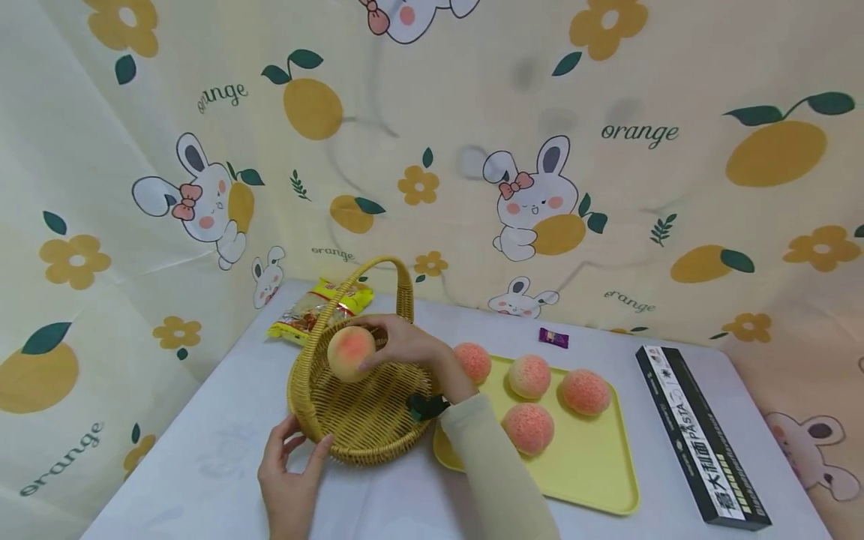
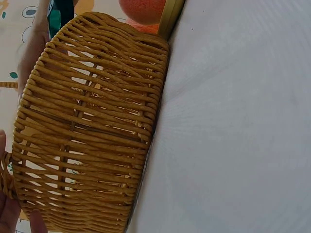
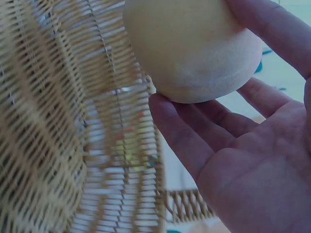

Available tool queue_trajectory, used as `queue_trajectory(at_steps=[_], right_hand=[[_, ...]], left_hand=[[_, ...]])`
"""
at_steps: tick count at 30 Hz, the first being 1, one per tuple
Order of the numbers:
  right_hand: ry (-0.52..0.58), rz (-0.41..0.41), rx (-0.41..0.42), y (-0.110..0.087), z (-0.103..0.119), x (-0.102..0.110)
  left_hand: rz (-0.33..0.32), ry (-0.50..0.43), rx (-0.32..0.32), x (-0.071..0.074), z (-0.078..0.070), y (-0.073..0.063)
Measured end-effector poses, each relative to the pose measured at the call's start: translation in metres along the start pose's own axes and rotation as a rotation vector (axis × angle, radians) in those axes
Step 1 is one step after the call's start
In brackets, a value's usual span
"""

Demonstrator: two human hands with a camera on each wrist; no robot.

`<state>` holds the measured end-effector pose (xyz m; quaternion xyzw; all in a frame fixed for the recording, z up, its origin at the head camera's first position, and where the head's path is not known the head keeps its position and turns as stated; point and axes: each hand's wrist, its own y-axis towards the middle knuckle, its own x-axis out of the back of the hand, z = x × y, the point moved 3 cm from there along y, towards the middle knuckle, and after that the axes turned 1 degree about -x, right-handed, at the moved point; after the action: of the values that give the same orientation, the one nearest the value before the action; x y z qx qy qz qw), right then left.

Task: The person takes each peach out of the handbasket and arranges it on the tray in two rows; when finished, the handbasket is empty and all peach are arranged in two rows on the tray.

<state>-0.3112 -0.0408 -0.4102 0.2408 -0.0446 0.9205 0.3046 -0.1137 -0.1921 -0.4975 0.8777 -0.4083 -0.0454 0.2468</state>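
My right hand [image 1: 405,341] holds a yellow peach with a red blush [image 1: 352,353] between thumb and fingers, over the woven basket [image 1: 364,450]. In the right wrist view, the fingertips curve round the pale underside of the peach [image 3: 194,53], with the basket wall [image 3: 116,145] beside it. My left hand [image 1: 290,469] grips the basket's near left rim, at the foot of its arched handle [image 1: 385,261]. The left wrist view shows the basket's side [image 2: 92,131] close up, with left fingertips [image 2: 38,222] at the rim. No other thing shows inside the basket.
Right of the basket lies a yellow tray [image 1: 587,472] bearing several pink, rough-skinned round fruits [image 1: 529,429]. A long black pasta box [image 1: 702,435] lies farther right. Behind the tray is a small purple packet [image 1: 553,337]; a yellow snack bag [image 1: 286,328] lies behind the basket.
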Motion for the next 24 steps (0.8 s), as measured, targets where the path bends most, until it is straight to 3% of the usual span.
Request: queue_trajectory(at_steps=[7,14,24], right_hand=[[0.04,-0.042,-0.038,-0.022,-0.005,0.018],[0.004,-0.085,-0.084,-0.046,-0.002,0.035],[-0.002,-0.159,-0.069,-0.083,-0.004,0.06]], left_hand=[[0.002,0.031,0.033,-0.001,-0.007,0.0],[-0.005,0.022,0.002,0.0,-0.029,0.0],[0.01,0.033,-0.015,0.0,-0.032,0.001]])
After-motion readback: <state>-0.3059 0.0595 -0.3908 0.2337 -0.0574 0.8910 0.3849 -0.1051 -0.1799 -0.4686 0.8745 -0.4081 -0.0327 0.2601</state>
